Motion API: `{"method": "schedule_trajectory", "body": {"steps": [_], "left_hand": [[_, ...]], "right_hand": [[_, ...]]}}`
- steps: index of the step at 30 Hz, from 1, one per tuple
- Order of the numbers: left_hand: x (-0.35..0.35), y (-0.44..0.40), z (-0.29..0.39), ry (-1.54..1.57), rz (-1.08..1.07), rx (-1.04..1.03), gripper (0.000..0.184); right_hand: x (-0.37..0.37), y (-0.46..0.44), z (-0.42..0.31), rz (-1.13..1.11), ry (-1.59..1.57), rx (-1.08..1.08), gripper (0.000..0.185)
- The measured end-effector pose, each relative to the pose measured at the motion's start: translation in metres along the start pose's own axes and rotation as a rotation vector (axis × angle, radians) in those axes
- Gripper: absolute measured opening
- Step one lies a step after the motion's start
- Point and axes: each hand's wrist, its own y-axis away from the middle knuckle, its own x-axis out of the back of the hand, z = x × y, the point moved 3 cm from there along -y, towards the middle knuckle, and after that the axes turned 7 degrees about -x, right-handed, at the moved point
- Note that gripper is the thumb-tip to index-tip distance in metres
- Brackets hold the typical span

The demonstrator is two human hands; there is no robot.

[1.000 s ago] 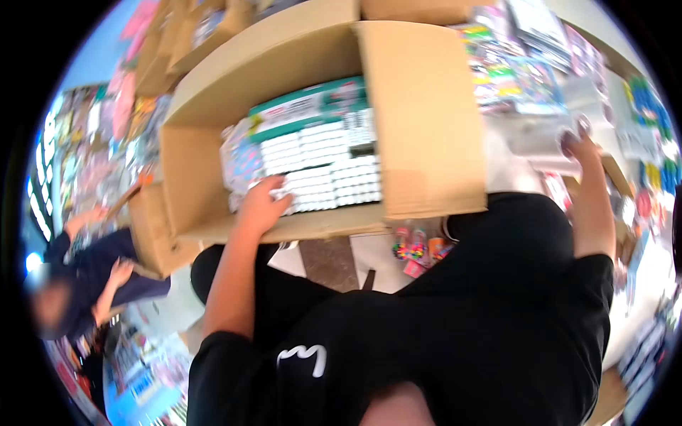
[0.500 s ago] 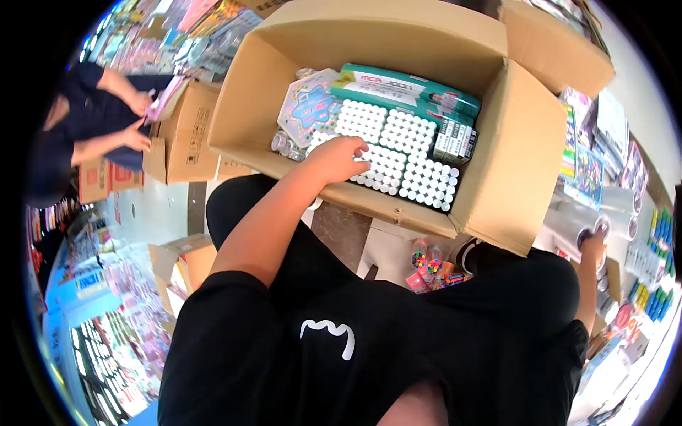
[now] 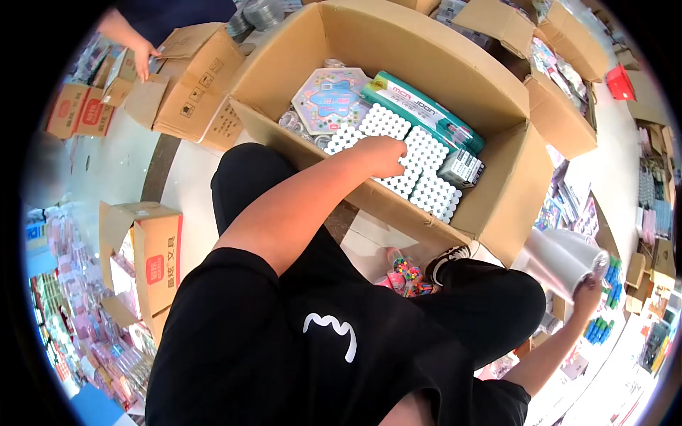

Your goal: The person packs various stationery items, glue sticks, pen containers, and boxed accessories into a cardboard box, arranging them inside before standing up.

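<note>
At five o'clock in the box, the left hand curls over white tubes, its grip unclear. At the box's four o'clock, the right hand grips clear rolls.

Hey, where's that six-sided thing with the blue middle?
In the head view, the six-sided board lies inside the big cardboard box, toward its left end, just left of the green package and beside the white cylinders.

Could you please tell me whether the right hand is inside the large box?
No, the right hand is outside the box, touching translucent rolls.
</note>
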Motion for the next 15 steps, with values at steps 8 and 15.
{"method": "schedule_trajectory", "body": {"steps": [8, 15], "left_hand": [[0.013, 0.014, 0.015, -0.023, 0.156, -0.154, 0.038], [0.01, 0.038, 0.042, -0.047, 0.078, -0.182, 0.042]], "right_hand": [[0.271, 0.014, -0.129, 0.463, -0.088, 0.17, 0.043], [0.303, -0.024, -0.333, 0.213, -0.703, 0.669, 0.044]]}}
